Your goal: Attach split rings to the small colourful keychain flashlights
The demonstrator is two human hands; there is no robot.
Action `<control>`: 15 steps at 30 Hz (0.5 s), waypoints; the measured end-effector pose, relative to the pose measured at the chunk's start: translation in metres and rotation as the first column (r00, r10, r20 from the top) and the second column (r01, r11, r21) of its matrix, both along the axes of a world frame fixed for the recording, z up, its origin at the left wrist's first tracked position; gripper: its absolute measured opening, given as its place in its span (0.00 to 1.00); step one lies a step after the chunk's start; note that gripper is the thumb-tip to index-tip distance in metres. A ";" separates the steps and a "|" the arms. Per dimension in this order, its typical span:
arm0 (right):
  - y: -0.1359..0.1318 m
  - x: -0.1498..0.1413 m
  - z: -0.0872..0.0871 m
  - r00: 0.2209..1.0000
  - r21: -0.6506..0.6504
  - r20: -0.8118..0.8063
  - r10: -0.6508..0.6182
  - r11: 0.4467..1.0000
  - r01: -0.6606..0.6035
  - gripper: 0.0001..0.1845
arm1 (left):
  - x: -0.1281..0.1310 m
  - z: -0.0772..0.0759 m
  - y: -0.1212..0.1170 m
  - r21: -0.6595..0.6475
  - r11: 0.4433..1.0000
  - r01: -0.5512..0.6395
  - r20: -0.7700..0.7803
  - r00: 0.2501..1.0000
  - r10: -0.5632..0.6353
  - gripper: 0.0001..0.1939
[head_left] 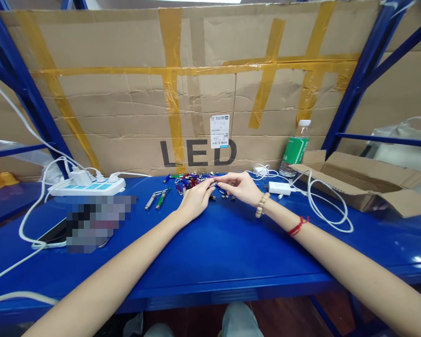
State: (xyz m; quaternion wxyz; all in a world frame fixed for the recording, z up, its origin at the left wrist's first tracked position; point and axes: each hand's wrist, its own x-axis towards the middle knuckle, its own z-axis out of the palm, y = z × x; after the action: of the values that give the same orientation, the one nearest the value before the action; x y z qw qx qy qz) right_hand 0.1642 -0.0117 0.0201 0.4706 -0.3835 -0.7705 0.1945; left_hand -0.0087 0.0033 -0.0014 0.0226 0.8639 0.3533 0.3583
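My left hand (197, 199) and my right hand (241, 188) meet at the front of a heap of small coloured metal tubes (187, 181). Fingers of both hands pinch a small shiny metal piece (214, 184) between them; its exact kind is too small to make out. The heap holds blue, red, purple and green pieces and is partly hidden behind my hands. To the left of my left hand, a silver tube (149, 202) and a green tube (163, 198) lie apart from the heap, close together.
A white power strip (91, 186) with cables stands at the left, behind a phone (56, 232). On the right are a white charger (279, 188), looped cable (328, 224), a green-labelled bottle (295, 149) and an open cardboard box (365, 185). A large cardboard sheet (126, 112) closes off the back.
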 end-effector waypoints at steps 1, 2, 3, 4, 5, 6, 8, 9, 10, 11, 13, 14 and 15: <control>0.000 -0.001 -0.001 1.000 -0.015 -0.027 0.005 1.000 -0.006 0.18 | 0.000 0.000 0.000 0.010 1.000 -0.011 0.006 1.000 0.011 0.17; 0.000 -0.002 -0.001 0.998 -0.033 -0.060 0.013 0.999 -0.015 0.19 | 0.000 0.000 0.000 0.023 1.000 -0.014 0.009 1.000 0.014 0.17; 0.001 -0.002 -0.003 0.995 -0.053 -0.097 0.020 0.998 -0.025 0.21 | 0.000 0.001 0.000 0.037 0.999 -0.009 0.011 1.000 0.008 0.17; 0.002 -0.003 -0.004 0.991 -0.075 -0.132 0.027 0.996 -0.037 0.22 | 0.000 0.001 0.000 0.047 0.999 0.001 0.010 1.000 -0.001 0.17; 0.003 -0.003 -0.005 0.986 -0.098 -0.163 0.032 0.994 -0.049 0.24 | 0.000 0.001 0.000 0.052 0.999 0.012 0.007 1.000 -0.012 0.17; 0.004 -0.004 -0.007 0.982 -0.118 -0.186 0.033 0.991 -0.056 0.25 | 0.000 0.001 0.000 0.049 0.999 0.020 0.002 1.000 -0.020 0.17; 0.006 -0.004 -0.009 0.978 -0.142 -0.208 0.029 0.988 -0.060 0.26 | 0.000 0.002 -0.001 0.028 0.999 0.022 -0.005 1.000 -0.022 0.17; 0.006 -0.005 -0.010 0.977 -0.147 -0.214 0.021 0.988 -0.054 0.25 | 0.000 0.003 -0.001 0.011 1.000 0.018 -0.004 1.000 -0.018 0.17; 0.007 -0.005 -0.011 0.976 -0.150 -0.217 0.012 0.988 -0.045 0.24 | 0.001 0.004 -0.002 -0.008 1.000 0.011 -0.001 1.000 -0.011 0.17; 0.007 -0.005 -0.011 0.976 -0.152 -0.217 0.002 0.988 -0.036 0.24 | 0.001 0.004 -0.003 -0.027 1.000 0.001 0.003 1.000 -0.001 0.17; 0.007 -0.005 -0.012 0.977 -0.145 -0.213 -0.002 0.989 -0.030 0.22 | 0.003 0.006 -0.004 -0.061 0.998 -0.022 0.013 1.000 0.023 0.17; 0.007 -0.005 -0.012 0.978 -0.136 -0.209 0.006 0.990 -0.035 0.21 | 0.003 0.006 -0.005 -0.076 0.997 -0.033 0.016 0.999 0.034 0.17; 0.007 -0.005 -0.012 0.979 -0.125 -0.204 0.015 0.991 -0.041 0.21 | 0.004 0.006 -0.005 -0.091 0.995 -0.039 0.019 0.999 0.041 0.17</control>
State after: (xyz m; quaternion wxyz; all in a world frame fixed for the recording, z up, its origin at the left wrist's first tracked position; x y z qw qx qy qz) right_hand 0.1595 -0.0044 0.0085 0.5181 -0.3803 -0.7098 0.2885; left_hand -0.0051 -0.0022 0.0051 0.0582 0.8508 0.3862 0.3516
